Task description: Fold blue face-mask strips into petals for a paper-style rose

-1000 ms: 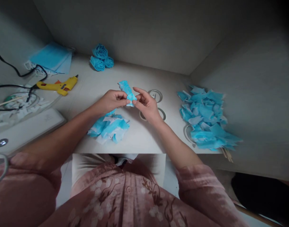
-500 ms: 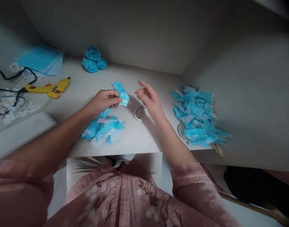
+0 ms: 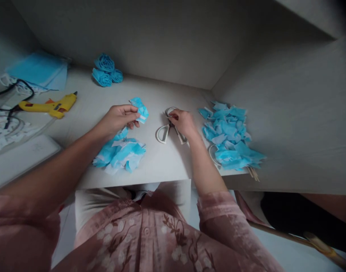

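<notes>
Between the thumb and fingers of my left hand (image 3: pixel 123 118) is a small folded piece of blue-and-white mask fabric (image 3: pixel 139 109), held above the table. My right hand (image 3: pixel 182 120) has its fingers pinched at the edge of a small ring-shaped roll (image 3: pixel 171 110); its exact kind is unclear. A pair of white-handled scissors (image 3: pixel 162 135) lies under and beside the right hand, handles spread toward me, blades partly hidden. Below my left hand is a pile of blue and white fabric scraps (image 3: pixel 126 153).
A larger heap of blue fabric pieces (image 3: pixel 228 128) lies at right, over another handle (image 3: pixel 213 155) and thin wooden sticks (image 3: pixel 254 173). Several rolled blue fabric roses (image 3: pixel 105 63) stand at the back. At left are a yellow glue gun (image 3: pixel 52 107), blue face masks (image 3: pixel 38 70) and a white box (image 3: pixel 25 158).
My right hand has come down from above the table to the small roll by the scissors, its fingers closing. My left hand still holds the fabric piece. The view has shifted slightly.
</notes>
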Available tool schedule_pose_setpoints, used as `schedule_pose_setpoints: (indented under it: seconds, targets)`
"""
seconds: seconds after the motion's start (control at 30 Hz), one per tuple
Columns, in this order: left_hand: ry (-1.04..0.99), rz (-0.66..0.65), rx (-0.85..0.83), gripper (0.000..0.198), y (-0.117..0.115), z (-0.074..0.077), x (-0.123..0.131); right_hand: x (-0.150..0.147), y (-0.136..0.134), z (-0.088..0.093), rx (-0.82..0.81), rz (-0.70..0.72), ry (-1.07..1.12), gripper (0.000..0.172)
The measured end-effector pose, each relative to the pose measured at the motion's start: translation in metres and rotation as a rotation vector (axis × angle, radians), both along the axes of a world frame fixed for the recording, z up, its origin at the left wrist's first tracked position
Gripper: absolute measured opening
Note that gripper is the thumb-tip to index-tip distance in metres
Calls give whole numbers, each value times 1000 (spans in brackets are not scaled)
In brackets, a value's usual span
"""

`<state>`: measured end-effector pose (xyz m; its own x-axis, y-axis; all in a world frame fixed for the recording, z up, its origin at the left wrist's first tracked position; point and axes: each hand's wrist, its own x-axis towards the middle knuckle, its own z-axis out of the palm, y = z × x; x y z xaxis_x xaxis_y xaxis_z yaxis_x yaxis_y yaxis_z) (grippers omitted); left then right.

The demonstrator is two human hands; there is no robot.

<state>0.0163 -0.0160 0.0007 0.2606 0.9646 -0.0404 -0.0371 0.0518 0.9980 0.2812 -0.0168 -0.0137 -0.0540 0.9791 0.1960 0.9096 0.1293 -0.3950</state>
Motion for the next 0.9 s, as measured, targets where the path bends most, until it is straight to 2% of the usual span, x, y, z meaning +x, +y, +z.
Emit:
schedule_pose_setpoints:
  seconds: [0.13, 0.23, 0.33, 0.43, 0.57, 0.8, 0.9]
  targets:
    - [19, -14, 10, 15, 1, -2, 0, -7, -1, 0, -26, -9, -71, 28]
    - [20, -21, 17, 17, 1, -3, -1, -3, 2, -2, 6, -18, -36, 30]
    - [15, -17, 19, 17, 1, -4, -1, 11, 6, -1, 91, -113, 55, 38]
    - [5, -15, 14, 15, 2, -3, -1, 22, 9, 2, 98, -187, 54, 42]
    - [8, -11, 9, 12, 1, -3, -1, 20, 10, -1, 44, -147, 8, 38]
    - [25, -22, 25, 12, 3, -6, -2, 17, 11, -5, 46, -130, -33, 40]
    - [25, -30, 21, 12, 3, -6, -2, 20, 19, -3, 12, -73, -74, 40]
